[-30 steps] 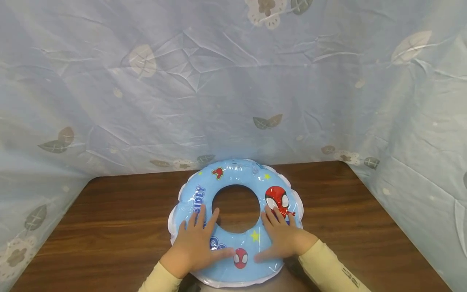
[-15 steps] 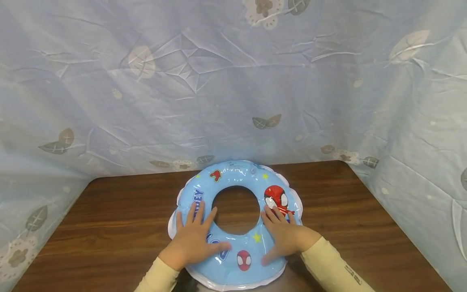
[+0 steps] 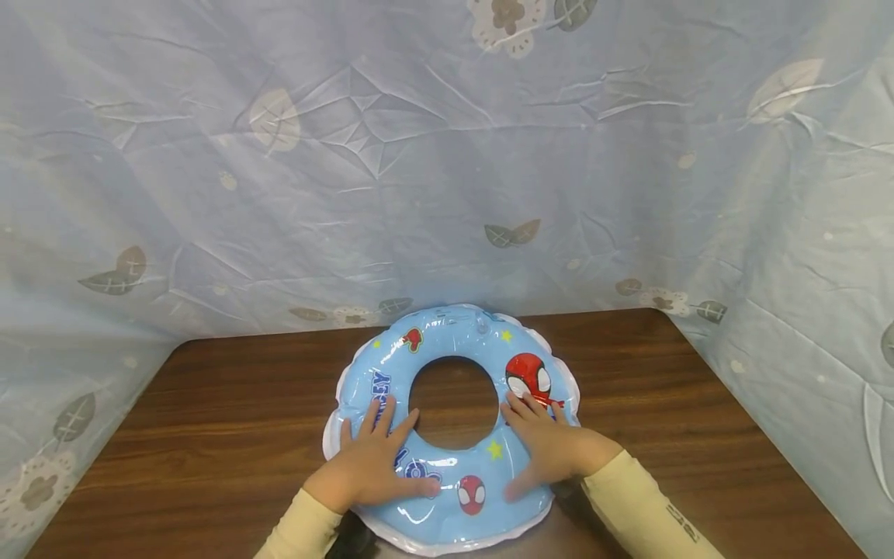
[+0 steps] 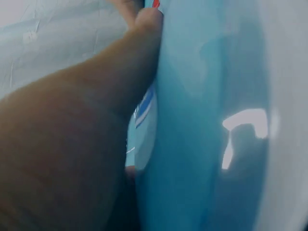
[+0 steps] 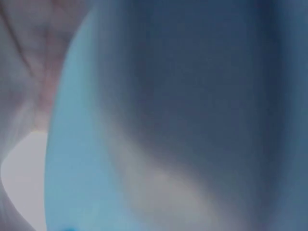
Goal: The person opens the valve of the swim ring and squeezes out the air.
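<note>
A light blue inflatable swim ring (image 3: 454, 330) with a white frilled edge, red masked faces and yellow stars lies on the dark wooden table (image 3: 230, 419). My left hand (image 3: 373, 466) rests with spread fingers on its near left part, thumb toward the printed face at the front. On the right side my right hand (image 3: 555, 446) lies spread on the ring, fingertips just below the large red face. Close up in the left wrist view, the left hand (image 4: 82, 110) lies along the ring's shiny blue wall (image 4: 192, 120). The right wrist view is filled by the blurred blue ring (image 5: 72, 159).
Behind the table hangs a pale blue cloth (image 3: 419, 194) printed with leaves and flowers, and it continues along both sides. The ring's far edge reaches near the table's back edge. Brown table top shows through the ring's hole and on both sides.
Both hands stay on the ring. The printed lettering on the left and the small face at the front have shifted slightly, the face a little to the right. The right hand has moved slightly right.
</note>
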The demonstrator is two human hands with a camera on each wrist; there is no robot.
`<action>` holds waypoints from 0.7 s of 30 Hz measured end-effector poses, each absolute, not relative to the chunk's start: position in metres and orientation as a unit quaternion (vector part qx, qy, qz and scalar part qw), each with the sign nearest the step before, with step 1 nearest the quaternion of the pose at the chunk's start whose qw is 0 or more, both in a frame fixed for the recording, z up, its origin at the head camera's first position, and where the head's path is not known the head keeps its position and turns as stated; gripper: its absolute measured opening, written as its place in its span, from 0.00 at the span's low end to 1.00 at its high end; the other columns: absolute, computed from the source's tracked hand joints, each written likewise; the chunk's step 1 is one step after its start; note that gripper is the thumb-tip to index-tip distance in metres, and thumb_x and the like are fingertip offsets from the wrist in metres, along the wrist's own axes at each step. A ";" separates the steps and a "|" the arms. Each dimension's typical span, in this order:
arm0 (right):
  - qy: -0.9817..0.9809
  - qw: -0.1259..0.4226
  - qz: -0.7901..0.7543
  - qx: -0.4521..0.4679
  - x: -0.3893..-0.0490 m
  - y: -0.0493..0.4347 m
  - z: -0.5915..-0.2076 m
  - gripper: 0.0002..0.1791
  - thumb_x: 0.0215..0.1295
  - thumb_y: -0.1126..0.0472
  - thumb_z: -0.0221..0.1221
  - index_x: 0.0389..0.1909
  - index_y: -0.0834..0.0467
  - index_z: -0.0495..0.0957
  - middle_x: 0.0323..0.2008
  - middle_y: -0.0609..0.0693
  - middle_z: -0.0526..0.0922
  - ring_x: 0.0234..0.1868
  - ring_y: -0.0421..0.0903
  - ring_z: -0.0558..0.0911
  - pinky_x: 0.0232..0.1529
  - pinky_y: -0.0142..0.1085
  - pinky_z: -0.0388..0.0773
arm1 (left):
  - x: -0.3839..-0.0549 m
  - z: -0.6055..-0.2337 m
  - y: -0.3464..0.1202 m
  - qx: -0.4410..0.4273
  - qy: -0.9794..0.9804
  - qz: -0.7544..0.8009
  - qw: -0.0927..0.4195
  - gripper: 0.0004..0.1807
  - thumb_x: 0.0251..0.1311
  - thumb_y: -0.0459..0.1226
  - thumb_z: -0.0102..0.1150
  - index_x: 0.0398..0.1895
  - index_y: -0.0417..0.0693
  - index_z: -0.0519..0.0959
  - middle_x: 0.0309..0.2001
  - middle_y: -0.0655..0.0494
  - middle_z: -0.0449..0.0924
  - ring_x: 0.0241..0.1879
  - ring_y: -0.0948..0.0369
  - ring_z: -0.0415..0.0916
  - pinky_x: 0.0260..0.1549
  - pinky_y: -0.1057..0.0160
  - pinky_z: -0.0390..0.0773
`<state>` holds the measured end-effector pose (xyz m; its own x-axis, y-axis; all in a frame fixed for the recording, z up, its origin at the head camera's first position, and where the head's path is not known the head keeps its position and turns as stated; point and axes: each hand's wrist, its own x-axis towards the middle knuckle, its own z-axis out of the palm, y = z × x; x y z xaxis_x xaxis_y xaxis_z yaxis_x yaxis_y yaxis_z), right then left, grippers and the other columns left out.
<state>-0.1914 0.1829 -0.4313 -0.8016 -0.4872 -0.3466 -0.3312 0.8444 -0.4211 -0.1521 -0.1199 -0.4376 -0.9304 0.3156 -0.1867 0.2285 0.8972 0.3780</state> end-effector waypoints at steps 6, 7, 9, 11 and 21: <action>0.938 0.194 -0.165 -0.234 -0.190 0.181 -0.428 0.69 0.41 0.33 0.76 0.81 0.58 0.56 0.83 0.57 0.48 0.83 0.62 0.40 0.74 0.69 0.27 | -0.152 -0.441 -0.117 0.132 0.970 0.166 0.117 0.63 0.47 0.76 0.62 0.81 0.51 0.61 0.82 0.36 0.44 0.80 0.33 0.35 0.65 0.17 0.37; 0.939 0.186 -0.162 -0.239 -0.189 0.180 -0.428 0.68 0.42 0.33 0.76 0.81 0.58 0.57 0.83 0.58 0.49 0.83 0.63 0.40 0.74 0.69 0.26 | -0.152 -0.441 -0.117 0.130 0.971 0.164 0.118 0.63 0.47 0.76 0.62 0.81 0.52 0.60 0.82 0.35 0.44 0.80 0.33 0.35 0.65 0.17 0.37; 0.942 0.168 -0.151 -0.249 -0.186 0.179 -0.427 0.66 0.44 0.33 0.75 0.81 0.58 0.58 0.83 0.59 0.49 0.83 0.63 0.40 0.74 0.69 0.25 | -0.153 -0.442 -0.116 0.128 0.972 0.161 0.118 0.63 0.47 0.77 0.62 0.81 0.52 0.60 0.82 0.35 0.44 0.80 0.33 0.35 0.65 0.17 0.36; 0.942 0.152 -0.146 -0.261 -0.182 0.176 -0.425 0.64 0.47 0.33 0.72 0.80 0.59 0.58 0.83 0.60 0.49 0.83 0.65 0.40 0.74 0.69 0.26 | -0.152 -0.443 -0.116 0.126 0.973 0.157 0.116 0.63 0.47 0.77 0.62 0.81 0.51 0.61 0.82 0.35 0.44 0.80 0.33 0.36 0.65 0.17 0.37; 0.935 0.157 -0.158 -0.276 -0.168 0.155 -0.421 0.57 0.56 0.27 0.63 0.81 0.52 0.59 0.83 0.56 0.51 0.82 0.64 0.44 0.75 0.70 0.32 | -0.150 -0.446 -0.111 0.125 0.979 0.128 0.095 0.65 0.46 0.79 0.60 0.81 0.49 0.61 0.81 0.33 0.47 0.80 0.32 0.39 0.63 0.16 0.42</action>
<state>-0.1678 0.1552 -0.4209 -0.7984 -0.5657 -0.2065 -0.4662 0.7977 -0.3827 -0.1498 -0.1106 -0.4464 -0.9508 0.2686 -0.1541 0.2200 0.9361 0.2744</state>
